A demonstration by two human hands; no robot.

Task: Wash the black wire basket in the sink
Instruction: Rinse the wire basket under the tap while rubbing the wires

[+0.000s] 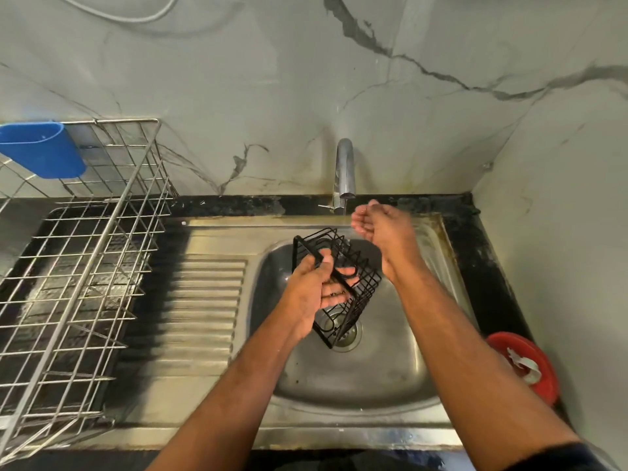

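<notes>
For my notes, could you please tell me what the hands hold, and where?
The left hand grips the black wire basket by its rim, over the sink. The right hand holds nothing.

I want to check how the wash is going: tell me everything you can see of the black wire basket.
The black wire basket is a small rectangular rack of thin dark-coated wire with a thicker rim. It hangs tilted over the sink bowl, above the drain. The left hand grips its rim; tap water falls on its upper end.

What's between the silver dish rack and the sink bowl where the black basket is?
In the head view, only the ribbed steel drainboard lies between the dish rack and sink bowl; nothing sits on it.
</notes>
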